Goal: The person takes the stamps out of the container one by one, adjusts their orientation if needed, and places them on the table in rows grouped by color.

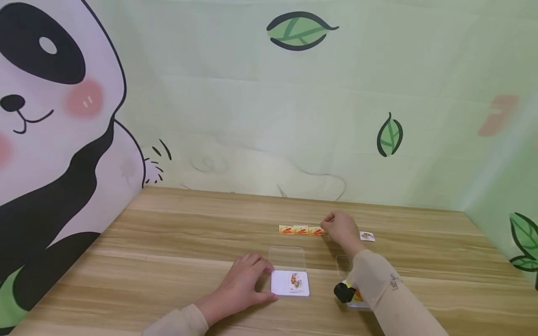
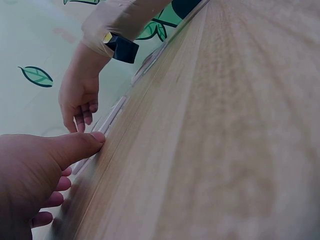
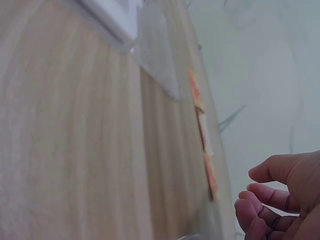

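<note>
Left hand: thumb and fingers parted wide, holding the left end of the flat white case.
Flat white case: on the wood-grain table, clear lid laid back; we see a picture card in its right half.
Orange card row: three, behind the case.
Right hand: fingers loosely curled at the row's right end; we can't tell contact or grip.
Loose picture card: just right of that hand.
</note>
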Tool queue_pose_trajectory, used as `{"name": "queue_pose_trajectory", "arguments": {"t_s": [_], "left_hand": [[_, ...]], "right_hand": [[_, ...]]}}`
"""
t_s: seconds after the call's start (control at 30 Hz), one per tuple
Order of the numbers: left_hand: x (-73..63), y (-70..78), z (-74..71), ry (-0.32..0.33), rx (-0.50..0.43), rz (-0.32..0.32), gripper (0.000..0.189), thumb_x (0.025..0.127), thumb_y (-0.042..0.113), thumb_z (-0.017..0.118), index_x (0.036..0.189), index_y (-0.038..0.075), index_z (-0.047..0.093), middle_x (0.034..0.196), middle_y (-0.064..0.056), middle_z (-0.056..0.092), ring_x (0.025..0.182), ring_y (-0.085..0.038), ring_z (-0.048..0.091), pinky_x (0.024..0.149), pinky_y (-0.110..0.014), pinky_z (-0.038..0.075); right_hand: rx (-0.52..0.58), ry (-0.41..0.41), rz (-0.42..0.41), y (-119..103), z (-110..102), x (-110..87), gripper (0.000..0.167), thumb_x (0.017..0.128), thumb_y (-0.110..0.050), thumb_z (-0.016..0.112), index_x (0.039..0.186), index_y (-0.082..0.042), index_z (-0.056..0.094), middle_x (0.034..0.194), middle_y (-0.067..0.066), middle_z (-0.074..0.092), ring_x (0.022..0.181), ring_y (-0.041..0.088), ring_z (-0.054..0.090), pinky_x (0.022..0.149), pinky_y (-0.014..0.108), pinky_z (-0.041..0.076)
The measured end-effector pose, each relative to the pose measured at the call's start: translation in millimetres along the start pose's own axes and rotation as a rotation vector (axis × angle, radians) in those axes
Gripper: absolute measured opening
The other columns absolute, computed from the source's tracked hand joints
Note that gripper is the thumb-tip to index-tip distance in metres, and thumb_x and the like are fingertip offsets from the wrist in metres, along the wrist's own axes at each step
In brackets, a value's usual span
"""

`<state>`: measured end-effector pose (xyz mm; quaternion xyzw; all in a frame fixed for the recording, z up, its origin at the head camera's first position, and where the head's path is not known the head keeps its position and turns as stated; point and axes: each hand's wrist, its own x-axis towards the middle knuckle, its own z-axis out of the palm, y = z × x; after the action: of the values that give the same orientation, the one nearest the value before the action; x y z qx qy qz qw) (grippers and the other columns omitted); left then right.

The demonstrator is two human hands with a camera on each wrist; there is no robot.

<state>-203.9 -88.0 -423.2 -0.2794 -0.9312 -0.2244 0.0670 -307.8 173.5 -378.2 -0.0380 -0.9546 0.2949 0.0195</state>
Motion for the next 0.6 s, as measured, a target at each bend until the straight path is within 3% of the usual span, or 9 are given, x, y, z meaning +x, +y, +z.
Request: {"name": "queue_pose_trajectory", "arguments": {"t_s": [0.17, 0.37, 0.6], "left_hand": [[0.5, 0.3, 0.4, 0.010, 0.005, 0.007, 0.050, 0.071, 0.042, 0.081, 0.108, 0.013, 0.063, 0.104, 0.003, 0.060, 0.106, -0.018, 0.053, 0.098, -0.043, 0.042], [0.9, 0.2, 1.3, 0.023, 0.014, 0.015, 0.050, 0.071, 0.042, 0.081, 0.107, 0.013, 0.063, 0.103, 0.002, 0.059, 0.104, -0.018, 0.053, 0.096, -0.042, 0.043], [0.7, -0.2, 1.4, 0.017, 0.017, 0.009, 0.050, 0.071, 0.044, 0.080, 0.108, 0.014, 0.064, 0.104, 0.003, 0.059, 0.105, -0.017, 0.052, 0.097, -0.041, 0.042]], "right_hand": [[0.044, 0.007, -0.047, -4.3, -6.3, -4.0, 0.017, 0.088, -0.018, 0.058, 0.095, -0.005, 0.064, 0.093, 0.011, 0.067, 0.078, 0.020, 0.058, 0.066, 0.029, 0.045], [0.087, 0.020, -0.089, -10.3, -16.4, -9.2, 0.017, 0.090, -0.018, 0.060, 0.099, -0.003, 0.063, 0.093, 0.012, 0.066, 0.082, 0.020, 0.057, 0.070, 0.031, 0.047], [0.154, 0.064, -0.152, -17.4, -30.4, -18.5, 0.020, 0.092, -0.018, 0.060, 0.103, -0.002, 0.062, 0.095, 0.013, 0.065, 0.083, 0.021, 0.058, 0.065, 0.025, 0.044]]}}
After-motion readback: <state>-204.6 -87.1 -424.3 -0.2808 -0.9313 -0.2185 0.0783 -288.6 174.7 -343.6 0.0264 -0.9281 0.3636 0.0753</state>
